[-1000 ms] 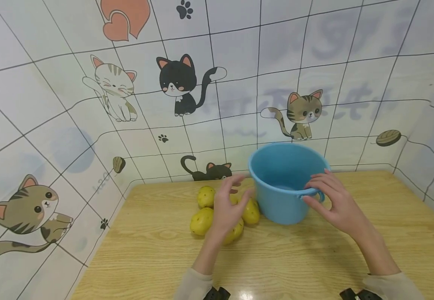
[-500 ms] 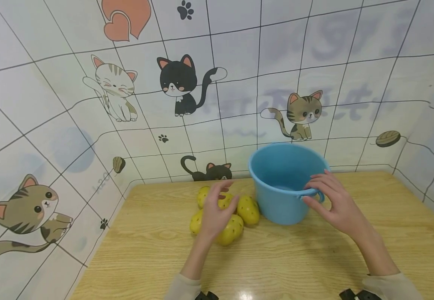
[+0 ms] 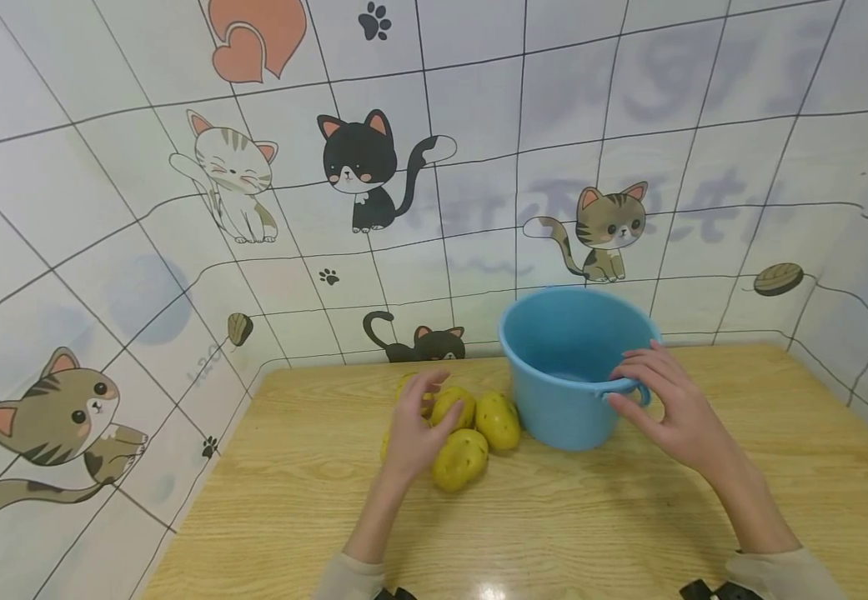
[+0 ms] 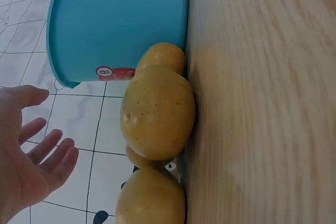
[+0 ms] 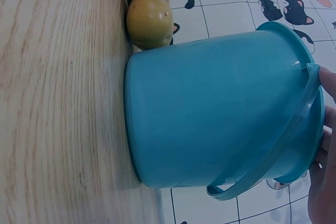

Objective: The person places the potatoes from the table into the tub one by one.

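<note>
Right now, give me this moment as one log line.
left hand open over potatoes | right hand on bucket rim, fingers straight | bucket upright on table

- Bucket [image 3: 569, 367] on table [image 3: 591, 517], near wall [image 3: 479, 208].
- Potatoes [image 3: 471, 429] clustered just left of bucket; nearest seemingly touches it.
- Left hand [image 3: 413, 425] over potatoes, right hand [image 3: 666, 400] at bucket's right rim.

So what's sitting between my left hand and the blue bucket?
In the head view, yellow potatoes lie between the left hand and the blue bucket.
</note>
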Tool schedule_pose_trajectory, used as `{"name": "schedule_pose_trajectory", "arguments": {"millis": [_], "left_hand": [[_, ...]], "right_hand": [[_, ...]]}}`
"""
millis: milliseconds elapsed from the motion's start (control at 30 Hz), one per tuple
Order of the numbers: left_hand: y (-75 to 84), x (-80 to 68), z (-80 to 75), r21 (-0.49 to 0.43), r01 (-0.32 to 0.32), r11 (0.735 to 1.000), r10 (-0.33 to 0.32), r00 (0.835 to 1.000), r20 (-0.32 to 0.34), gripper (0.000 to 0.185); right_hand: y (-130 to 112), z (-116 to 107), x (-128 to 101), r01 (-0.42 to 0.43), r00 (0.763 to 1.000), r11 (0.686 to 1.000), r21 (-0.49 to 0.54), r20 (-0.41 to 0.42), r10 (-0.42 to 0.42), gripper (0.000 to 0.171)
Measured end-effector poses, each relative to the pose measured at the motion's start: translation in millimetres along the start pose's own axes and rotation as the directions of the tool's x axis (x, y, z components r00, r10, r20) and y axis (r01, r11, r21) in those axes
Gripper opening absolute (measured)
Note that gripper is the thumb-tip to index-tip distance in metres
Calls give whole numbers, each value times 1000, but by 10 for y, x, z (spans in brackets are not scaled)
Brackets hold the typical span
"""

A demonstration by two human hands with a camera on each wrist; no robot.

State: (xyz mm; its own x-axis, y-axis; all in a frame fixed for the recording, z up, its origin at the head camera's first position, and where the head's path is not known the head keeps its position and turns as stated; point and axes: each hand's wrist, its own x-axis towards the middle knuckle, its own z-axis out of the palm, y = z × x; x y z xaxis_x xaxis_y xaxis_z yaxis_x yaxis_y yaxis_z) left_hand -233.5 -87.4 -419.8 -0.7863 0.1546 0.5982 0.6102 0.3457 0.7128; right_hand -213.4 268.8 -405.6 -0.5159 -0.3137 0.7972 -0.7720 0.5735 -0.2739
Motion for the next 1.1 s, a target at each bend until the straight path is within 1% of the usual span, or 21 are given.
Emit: {"name": "schedule_pose_trajectory", "arguments": {"millis": [233,467,633,767,967,1100], "left_hand": [[-98,-47,-96,37,26,999,-27,999,20,44],[-163,-118,-203,103,109,989,-113,993,40,47],[-222,-158,-261,113,133,985,-141,987,72,48],[-285,-192,-316,141,162,977,-177,979,101,51],[-344,-231,-397,180,226,957,-254,955,153,63],[-366,-249,-431,204,254,945,-292,938,187,64]], "right_hand": [[13,13,-8,6,1000,1000,7,-9,-6,27],[26,14,-16,4,1000,1000,9,-7,-4,26],[18,12,-14,3,1000,1000,5,-4,-3,25],[6,8,-13,-1,1000,1000,0,0,1,24],[-9,0,-7,-8,1000,1000,0,4,8,22],[-6,-3,-4,-9,1000,1000,-1,6,9,21]]}}
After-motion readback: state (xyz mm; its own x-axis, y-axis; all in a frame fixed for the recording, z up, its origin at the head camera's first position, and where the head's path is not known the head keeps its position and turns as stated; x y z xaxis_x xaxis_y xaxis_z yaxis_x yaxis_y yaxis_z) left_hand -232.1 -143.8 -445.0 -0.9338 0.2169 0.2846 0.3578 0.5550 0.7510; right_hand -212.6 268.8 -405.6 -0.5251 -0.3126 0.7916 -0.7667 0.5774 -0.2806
